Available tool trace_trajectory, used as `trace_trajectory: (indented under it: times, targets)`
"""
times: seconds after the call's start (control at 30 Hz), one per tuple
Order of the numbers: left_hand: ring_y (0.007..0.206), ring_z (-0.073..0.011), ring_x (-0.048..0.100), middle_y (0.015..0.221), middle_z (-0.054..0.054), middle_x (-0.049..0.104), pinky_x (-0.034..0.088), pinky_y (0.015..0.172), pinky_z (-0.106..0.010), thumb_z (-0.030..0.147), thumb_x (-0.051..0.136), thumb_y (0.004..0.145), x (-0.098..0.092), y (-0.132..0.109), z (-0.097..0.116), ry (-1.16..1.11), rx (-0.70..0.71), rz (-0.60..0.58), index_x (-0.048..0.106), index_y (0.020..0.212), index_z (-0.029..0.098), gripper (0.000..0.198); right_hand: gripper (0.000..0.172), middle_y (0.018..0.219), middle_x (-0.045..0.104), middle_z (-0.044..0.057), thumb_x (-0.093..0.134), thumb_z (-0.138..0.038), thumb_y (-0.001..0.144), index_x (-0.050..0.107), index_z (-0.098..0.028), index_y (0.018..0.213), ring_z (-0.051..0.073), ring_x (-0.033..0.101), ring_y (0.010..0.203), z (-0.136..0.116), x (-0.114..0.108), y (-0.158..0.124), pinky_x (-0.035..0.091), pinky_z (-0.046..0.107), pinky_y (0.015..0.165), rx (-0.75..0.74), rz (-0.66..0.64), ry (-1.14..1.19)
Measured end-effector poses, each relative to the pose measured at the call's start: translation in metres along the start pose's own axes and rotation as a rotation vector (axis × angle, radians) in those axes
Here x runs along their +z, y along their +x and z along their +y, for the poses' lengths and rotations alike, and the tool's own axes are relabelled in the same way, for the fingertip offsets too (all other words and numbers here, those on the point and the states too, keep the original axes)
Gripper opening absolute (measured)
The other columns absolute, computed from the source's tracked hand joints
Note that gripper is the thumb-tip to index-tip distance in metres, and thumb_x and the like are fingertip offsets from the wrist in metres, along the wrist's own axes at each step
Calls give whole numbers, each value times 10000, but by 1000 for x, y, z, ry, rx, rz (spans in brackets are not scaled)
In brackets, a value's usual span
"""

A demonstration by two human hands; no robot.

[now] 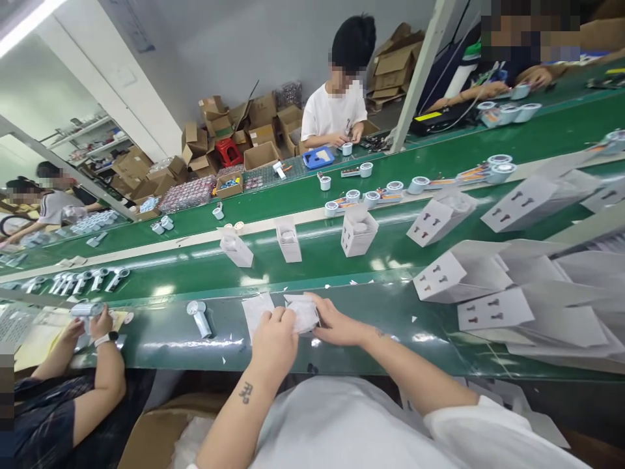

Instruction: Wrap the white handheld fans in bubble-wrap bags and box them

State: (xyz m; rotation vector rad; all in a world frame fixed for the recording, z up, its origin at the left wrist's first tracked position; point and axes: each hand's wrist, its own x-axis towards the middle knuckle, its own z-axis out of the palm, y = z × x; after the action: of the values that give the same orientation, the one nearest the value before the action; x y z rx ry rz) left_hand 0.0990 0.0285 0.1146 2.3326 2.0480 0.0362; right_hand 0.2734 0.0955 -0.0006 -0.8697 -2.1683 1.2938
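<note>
Close to the near edge of the workbench, my left hand point(276, 340) has its fingers curled on a white, wrapped bundle point(305, 315). My right hand point(336, 320) grips a small white box around that bundle from the right, thumb on the near side. What is inside the wrapping cannot be made out. A flat white piece point(256, 310), paper or a box flap, shows just left of my hands. Farther left on the bench lies a light handheld fan point(199, 318) with a round head.
Open white boxes point(359, 231) stand along the green conveyor point(254, 277). More white boxes point(495, 312) are piled on the right. Co-worker's hands point(92, 326) at left hold a fan. Across the line, a person point(336, 114) handles parts. An open carton point(161, 426) sits below.
</note>
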Motion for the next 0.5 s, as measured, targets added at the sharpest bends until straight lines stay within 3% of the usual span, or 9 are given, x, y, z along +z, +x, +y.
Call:
trace_trajectory:
  times: [0.1, 0.23, 0.37, 0.5]
  targets:
    - [823, -237, 580, 925, -75, 621, 443, 637, -302, 153, 526, 800, -3, 13, 10, 22, -80, -62, 584, 937, 206, 158, 734, 1318, 444, 117, 627, -248, 755, 292, -262, 1407, 277, 449, 1177, 2, -9, -3, 514, 405, 858, 33, -84, 114]
    - [862, -255, 588, 934, -103, 612, 460, 658, -314, 171, 533, 821, 8, 23, 25, 55, -140, -97, 589, 978, 176, 166, 633, 1342, 462, 118, 657, -316, 766, 413, -243, 1346, 275, 492, 1160, -3, 1, -7, 507, 405, 882, -12, -25, 202]
    - [902, -244, 572, 1142, -136, 577, 484, 719, -346, 222, 535, 854, 30, 0, 29, -4, 39, -37, 550, 1137, 171, 288, 687, 1328, 488, 124, 624, -311, 799, 309, -241, 1406, 230, 584, 1046, -8, 1, -13, 520, 372, 852, -3, -33, 322]
    - [1053, -256, 534, 1187, -113, 580, 440, 890, -447, 181, 499, 876, 52, -25, 18, -26, 212, 107, 554, 1154, 200, 284, 818, 1407, 407, 135, 685, -350, 748, 244, -246, 1430, 281, 485, 1216, 1, 0, -21, 441, 449, 984, 19, -55, 278]
